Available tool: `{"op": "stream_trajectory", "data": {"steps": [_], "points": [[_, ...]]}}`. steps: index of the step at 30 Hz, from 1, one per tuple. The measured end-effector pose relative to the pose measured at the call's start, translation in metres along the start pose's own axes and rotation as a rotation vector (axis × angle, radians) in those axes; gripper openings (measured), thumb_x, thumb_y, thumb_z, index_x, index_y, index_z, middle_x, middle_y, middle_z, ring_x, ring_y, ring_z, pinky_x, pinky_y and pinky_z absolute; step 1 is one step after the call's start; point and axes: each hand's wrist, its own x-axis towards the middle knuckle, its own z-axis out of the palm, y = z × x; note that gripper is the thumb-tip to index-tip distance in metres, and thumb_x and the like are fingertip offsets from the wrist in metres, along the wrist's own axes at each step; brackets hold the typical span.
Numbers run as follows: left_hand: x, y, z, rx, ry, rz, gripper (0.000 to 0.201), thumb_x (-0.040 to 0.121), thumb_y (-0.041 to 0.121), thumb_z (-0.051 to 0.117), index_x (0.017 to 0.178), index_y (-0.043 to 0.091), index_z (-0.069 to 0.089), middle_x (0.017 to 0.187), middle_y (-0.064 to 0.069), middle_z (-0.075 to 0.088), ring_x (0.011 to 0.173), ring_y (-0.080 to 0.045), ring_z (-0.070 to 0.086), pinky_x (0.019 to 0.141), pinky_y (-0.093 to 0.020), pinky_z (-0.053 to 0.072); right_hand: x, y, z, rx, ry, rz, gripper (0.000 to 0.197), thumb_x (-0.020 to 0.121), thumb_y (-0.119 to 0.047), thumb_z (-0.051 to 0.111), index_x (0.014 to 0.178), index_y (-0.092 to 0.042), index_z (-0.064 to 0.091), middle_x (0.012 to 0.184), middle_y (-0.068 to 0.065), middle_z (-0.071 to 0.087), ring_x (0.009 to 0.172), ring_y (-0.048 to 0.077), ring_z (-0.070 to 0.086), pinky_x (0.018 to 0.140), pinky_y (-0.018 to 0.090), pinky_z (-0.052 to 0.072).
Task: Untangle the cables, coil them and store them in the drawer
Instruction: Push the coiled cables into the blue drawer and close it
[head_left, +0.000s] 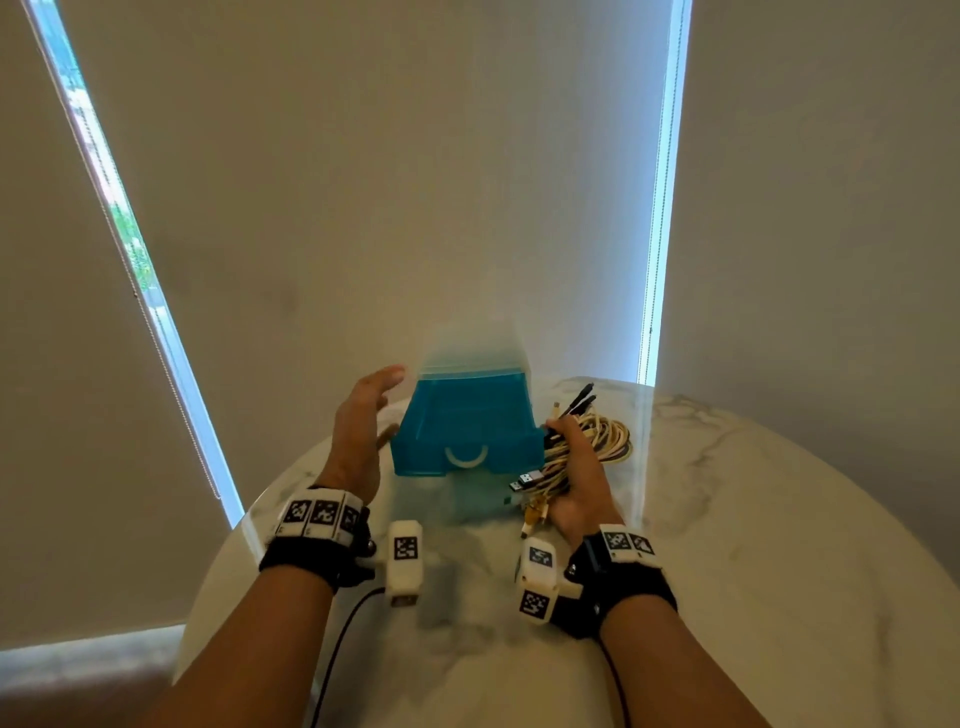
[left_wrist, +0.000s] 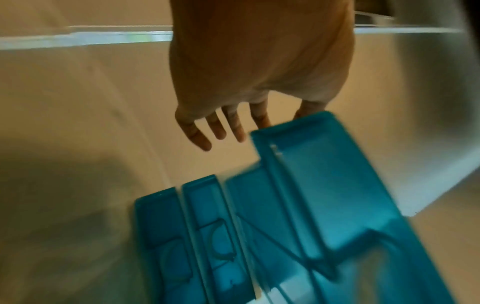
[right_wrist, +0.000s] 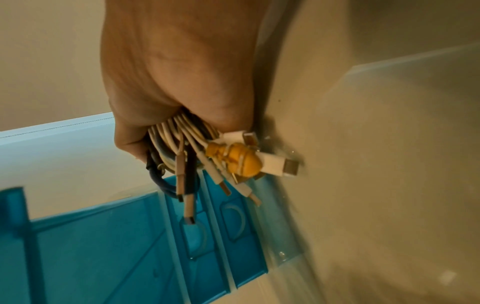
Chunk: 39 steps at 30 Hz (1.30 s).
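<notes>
Pale roller blinds (head_left: 363, 182) hang behind the table, with a strip of daylight down either side of the middle one. Left of the translucent blue plastic drawer (head_left: 467, 431), my left hand (head_left: 358, 441) hovers with its fingers (left_wrist: 218, 127) straight and spread, holding nothing. In the left wrist view my fingertips sit near the drawer's far rim, though I cannot tell whether they touch it. That drawer stands pulled out towards me from a clear plastic cabinet (head_left: 467, 353) on the round white marble table (head_left: 753, 519), its curved white handle (head_left: 466, 458) facing me and its inside bare. Below it, the right wrist view shows two more blue drawer fronts (right_wrist: 233, 226), shut in the same cabinet.

Just right of the drawer, my right hand (head_left: 576, 467) is clenched round a coiled bundle of cream, white and dark cables (head_left: 597, 441). The loops bulge out beyond my fingers, away from the drawer, and dark plugs stick up past them. Nearer me, USB plugs and yellowish connectors (right_wrist: 239, 162) fan out from under my palm, close to the drawer's front right corner.

Both my wrists wear black straps carrying white blocks with black-and-white markers (head_left: 322, 514).
</notes>
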Motion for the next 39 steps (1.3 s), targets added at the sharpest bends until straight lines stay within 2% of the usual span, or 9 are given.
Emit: {"op": "stream_trajectory", "data": {"steps": [5, 10, 16, 21, 25, 28, 32, 36, 39], "points": [[0.014, -0.041, -0.006, -0.234, -0.452, -0.149, 0.055, 0.104, 0.046, 0.059, 0.153, 0.020, 0.055, 0.156, -0.020, 0.055, 0.144, -0.045, 0.049, 0.119, -0.066, 0.034, 0.009, -0.005, -0.009, -0.099, 0.005, -0.087, 0.018, 0.089, -0.026, 0.079, 0.099, -0.012, 0.077, 0.109, 0.019, 0.074, 0.103, 0.035, 0.072, 0.104, 0.052, 0.056], [0.003, -0.038, 0.006, -0.194, -0.379, -0.154, 0.046, 0.106, 0.052, 0.050, 0.123, 0.021, 0.080, 0.126, -0.014, 0.077, 0.105, -0.027, 0.072, 0.091, -0.042, 0.055, 0.007, -0.005, -0.006, -0.153, -0.050, -0.038, 0.049, 0.092, -0.028, 0.077, 0.133, -0.002, 0.070, 0.126, 0.024, 0.075, 0.121, 0.040, 0.072, 0.112, 0.058, 0.052], [-0.005, -0.048, 0.005, 0.014, -0.329, -0.124, 0.050, 0.092, 0.068, 0.060, 0.118, 0.026, 0.068, 0.127, 0.007, 0.076, 0.132, -0.019, 0.061, 0.115, -0.058, 0.044, -0.001, -0.005, -0.020, -0.042, -0.091, -0.023, 0.068, 0.082, -0.037, 0.087, 0.142, -0.012, 0.067, 0.142, 0.022, 0.067, 0.135, 0.039, 0.063, 0.121, 0.061, 0.042], [-0.010, -0.041, 0.002, -0.069, -0.344, -0.163, 0.062, 0.083, 0.066, 0.064, 0.122, 0.018, 0.072, 0.129, -0.005, 0.076, 0.129, -0.034, 0.065, 0.111, -0.060, 0.049, -0.025, -0.017, -0.011, -0.200, 0.006, -0.082, 0.026, 0.091, -0.029, 0.078, 0.107, -0.009, 0.077, 0.119, 0.021, 0.078, 0.099, 0.031, 0.077, 0.104, 0.053, 0.057], [-0.014, -0.033, -0.002, -0.237, -0.397, -0.207, 0.065, 0.083, 0.057, 0.070, 0.124, 0.006, 0.067, 0.115, -0.019, 0.073, 0.092, -0.034, 0.071, 0.076, -0.038, 0.058, -0.027, -0.042, -0.010, -0.446, 0.305, -0.350, 0.034, 0.087, -0.025, 0.082, 0.106, 0.002, 0.078, 0.104, 0.022, 0.080, 0.084, 0.031, 0.077, 0.088, 0.046, 0.063], [-0.016, -0.033, 0.000, -0.166, -0.440, -0.177, 0.085, 0.080, 0.079, 0.072, 0.131, 0.011, 0.071, 0.125, -0.019, 0.074, 0.107, -0.039, 0.069, 0.093, -0.053, 0.058, -0.033, -0.072, 0.012, -0.626, 0.392, -0.523, 0.049, 0.077, -0.037, 0.090, 0.102, 0.003, 0.078, 0.092, 0.023, 0.079, 0.084, 0.040, 0.076, 0.081, 0.049, 0.064], [-0.025, -0.025, 0.009, -0.140, -0.427, -0.209, 0.064, 0.097, 0.070, 0.060, 0.127, 0.017, 0.079, 0.122, -0.015, 0.079, 0.114, -0.034, 0.075, 0.112, -0.057, 0.052, -0.055, -0.110, 0.076, -0.789, 0.215, -0.704, 0.043, 0.081, -0.033, 0.088, 0.100, 0.004, 0.076, 0.090, 0.020, 0.079, 0.072, 0.023, 0.070, 0.080, 0.050, 0.065], [-0.034, -0.020, 0.007, -0.096, -0.394, -0.193, 0.041, 0.105, 0.054, 0.058, 0.115, 0.022, 0.081, 0.113, -0.006, 0.082, 0.109, -0.030, 0.077, 0.106, -0.051, 0.056, -0.092, -0.116, 0.134, -1.094, -0.179, -0.798, 0.019, 0.092, -0.022, 0.083, 0.102, -0.008, 0.076, 0.087, 0.008, 0.079, 0.074, 0.018, 0.075, 0.070, 0.031, 0.063], [-0.033, -0.019, 0.010, -0.061, -0.404, -0.213, 0.057, 0.092, 0.071, 0.064, 0.120, 0.024, 0.081, 0.117, -0.009, 0.081, 0.112, -0.034, 0.076, 0.110, -0.059, 0.053, -0.110, -0.110, 0.157, -1.265, -0.465, -0.734, 0.020, 0.093, -0.017, 0.083, 0.108, -0.018, 0.072, 0.096, 0.006, 0.078, 0.091, 0.012, 0.077, 0.081, 0.028, 0.065]]}}
